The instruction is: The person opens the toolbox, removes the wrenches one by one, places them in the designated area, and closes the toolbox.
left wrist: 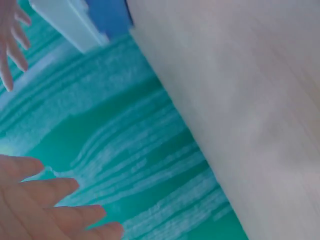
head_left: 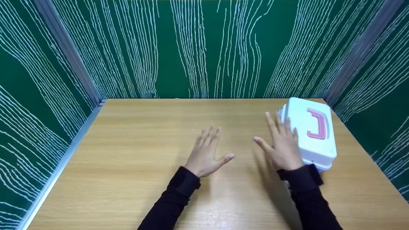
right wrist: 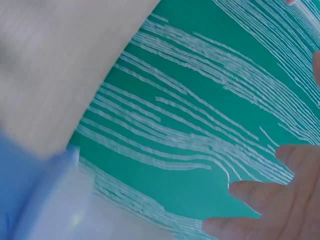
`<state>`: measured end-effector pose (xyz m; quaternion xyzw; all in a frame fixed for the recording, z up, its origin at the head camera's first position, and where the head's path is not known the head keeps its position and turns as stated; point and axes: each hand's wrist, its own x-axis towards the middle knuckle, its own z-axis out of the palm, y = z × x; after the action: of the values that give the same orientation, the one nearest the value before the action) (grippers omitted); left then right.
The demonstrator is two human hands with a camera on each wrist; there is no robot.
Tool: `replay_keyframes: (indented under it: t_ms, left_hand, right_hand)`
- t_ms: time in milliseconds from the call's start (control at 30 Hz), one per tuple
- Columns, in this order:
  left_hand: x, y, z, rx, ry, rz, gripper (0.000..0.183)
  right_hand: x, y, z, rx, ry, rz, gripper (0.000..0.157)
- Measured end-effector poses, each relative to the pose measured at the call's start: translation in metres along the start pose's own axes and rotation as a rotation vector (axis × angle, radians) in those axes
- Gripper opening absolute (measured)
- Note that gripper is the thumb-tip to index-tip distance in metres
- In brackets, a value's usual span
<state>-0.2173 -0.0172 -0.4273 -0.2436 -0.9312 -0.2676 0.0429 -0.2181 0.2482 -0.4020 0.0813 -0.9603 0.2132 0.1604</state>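
A white lidded box [head_left: 300, 127] with a pink handle [head_left: 320, 126] on its lid stands at the right of the wooden table; its lower part shows blue in the right wrist view [right wrist: 25, 190]. My right hand [head_left: 285, 148] is just left of the box, fingers spread and straight, overlapping the box's left side in the head view. Over the middle of the table, my left hand [head_left: 204, 158] has its fingers extended and thumb out to the right. Neither hand grips anything. The left wrist view shows the left fingers [left wrist: 65, 205] straight.
The wooden table [head_left: 127, 153] is bounded by green panels [head_left: 220, 48] with white wavy lines at the back and both sides. Grey metal posts [head_left: 68, 48] stand at the back corners. A few tiny white specks [head_left: 193, 129] lie near the table's middle.
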Motion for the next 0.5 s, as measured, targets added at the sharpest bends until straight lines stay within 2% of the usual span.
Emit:
replay_keyframes:
  t_ms: [133, 300, 500]
  left_hand:
    - [0.007, 0.013, 0.009, -0.120, -0.040, 0.035, 0.099]
    - [0.018, 0.029, 0.024, -0.292, -0.109, 0.051, 0.092]
    - [0.028, 0.045, 0.039, -0.378, -0.191, 0.077, 0.091]
  right_hand:
    - [-0.010, 0.015, -0.018, -0.007, 0.058, 0.022, 0.085]
    - [-0.024, 0.041, -0.038, -0.006, 0.073, 0.056, 0.083]
    - [-0.037, 0.074, -0.052, 0.026, 0.052, 0.161, 0.084]
